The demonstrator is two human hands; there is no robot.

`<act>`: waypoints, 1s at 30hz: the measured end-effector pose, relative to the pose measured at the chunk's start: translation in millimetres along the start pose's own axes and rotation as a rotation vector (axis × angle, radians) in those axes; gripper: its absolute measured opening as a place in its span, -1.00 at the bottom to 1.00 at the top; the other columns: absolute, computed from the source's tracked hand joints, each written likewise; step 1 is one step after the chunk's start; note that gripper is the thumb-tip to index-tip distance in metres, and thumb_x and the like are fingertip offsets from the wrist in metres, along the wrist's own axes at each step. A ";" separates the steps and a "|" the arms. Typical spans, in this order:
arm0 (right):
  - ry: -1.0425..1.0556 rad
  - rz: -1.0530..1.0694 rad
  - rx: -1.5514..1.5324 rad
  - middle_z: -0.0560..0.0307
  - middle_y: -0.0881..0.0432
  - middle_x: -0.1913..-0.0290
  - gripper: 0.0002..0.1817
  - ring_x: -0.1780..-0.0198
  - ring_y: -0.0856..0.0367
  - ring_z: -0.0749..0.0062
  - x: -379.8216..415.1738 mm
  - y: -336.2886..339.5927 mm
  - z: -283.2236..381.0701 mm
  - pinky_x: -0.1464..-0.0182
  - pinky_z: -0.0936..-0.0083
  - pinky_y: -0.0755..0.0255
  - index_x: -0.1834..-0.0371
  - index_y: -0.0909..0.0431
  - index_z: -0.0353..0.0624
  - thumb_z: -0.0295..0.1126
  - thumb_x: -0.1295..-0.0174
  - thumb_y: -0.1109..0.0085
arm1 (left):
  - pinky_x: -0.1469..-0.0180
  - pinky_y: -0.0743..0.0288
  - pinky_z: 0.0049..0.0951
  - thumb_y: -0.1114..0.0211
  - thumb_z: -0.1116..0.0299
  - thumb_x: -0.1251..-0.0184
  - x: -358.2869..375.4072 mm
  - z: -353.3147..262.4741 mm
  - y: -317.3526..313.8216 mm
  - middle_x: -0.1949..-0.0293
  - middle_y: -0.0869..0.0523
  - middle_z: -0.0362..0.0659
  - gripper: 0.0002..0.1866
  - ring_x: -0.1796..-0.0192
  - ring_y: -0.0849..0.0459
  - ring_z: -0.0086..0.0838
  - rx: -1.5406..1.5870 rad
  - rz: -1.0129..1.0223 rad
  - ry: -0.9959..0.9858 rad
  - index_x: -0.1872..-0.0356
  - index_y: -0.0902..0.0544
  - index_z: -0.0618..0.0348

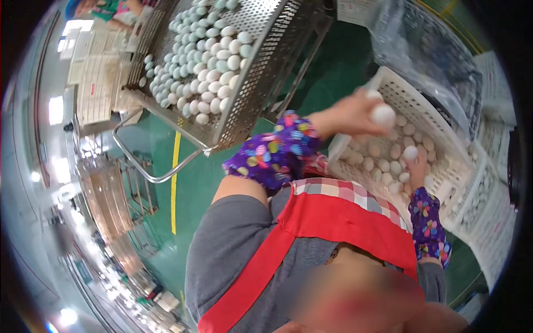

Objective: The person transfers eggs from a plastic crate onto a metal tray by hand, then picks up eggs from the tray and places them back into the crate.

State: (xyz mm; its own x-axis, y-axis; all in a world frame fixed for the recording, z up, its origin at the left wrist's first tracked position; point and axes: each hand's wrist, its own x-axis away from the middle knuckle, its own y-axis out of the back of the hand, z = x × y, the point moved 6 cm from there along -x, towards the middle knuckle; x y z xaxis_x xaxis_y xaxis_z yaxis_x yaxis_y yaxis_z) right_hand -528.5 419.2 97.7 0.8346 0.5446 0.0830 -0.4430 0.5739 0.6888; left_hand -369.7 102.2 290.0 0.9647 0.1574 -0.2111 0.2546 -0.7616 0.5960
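My left hand (355, 115) is raised above the near side of a white perforated plastic crate (422, 94). Its fingers are curled round white eggs (383, 115), two of which show. Motion smears its fingertips a little. Lower down, inside the crate, my right hand (419, 169) has its fingers round a white egg (410, 153). Several brownish and white eggs (374, 150) lie loose in the crate, around and below my right hand. Both forearms wear purple patterned sleeve covers.
A perforated metal cart (266, 55) with a tubular handle (158, 180) holds many white and pale-green eggs (202, 72). Clear plastic sheeting (427, 50) lies beyond the crate. Another crate (480, 191) with eggs adjoins it. Stacked crates (94, 77) and another person (114, 14) are at upper left.
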 end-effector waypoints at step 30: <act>0.277 0.663 1.181 -0.13 -0.17 -0.32 -0.12 -0.22 -0.30 -0.36 -216.4 -373.1 495.4 -0.20 -0.07 -0.31 -0.33 -0.27 0.16 0.01 0.16 -0.40 | 0.05 -0.56 -0.19 -0.36 0.38 0.06 292.9 218.9 191.7 -0.10 -0.31 0.38 -0.57 0.08 -0.61 0.09 -0.363 0.091 1.160 0.07 -0.54 0.16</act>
State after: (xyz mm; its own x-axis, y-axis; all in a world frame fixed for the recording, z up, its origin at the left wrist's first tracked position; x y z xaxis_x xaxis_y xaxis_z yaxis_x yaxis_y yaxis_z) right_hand -381.6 -215.7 179.6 0.4258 0.6917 0.5832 -0.0746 -0.6156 0.7845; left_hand -52.9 -135.2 172.8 0.4201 0.7222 0.5494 0.0073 -0.6081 0.7938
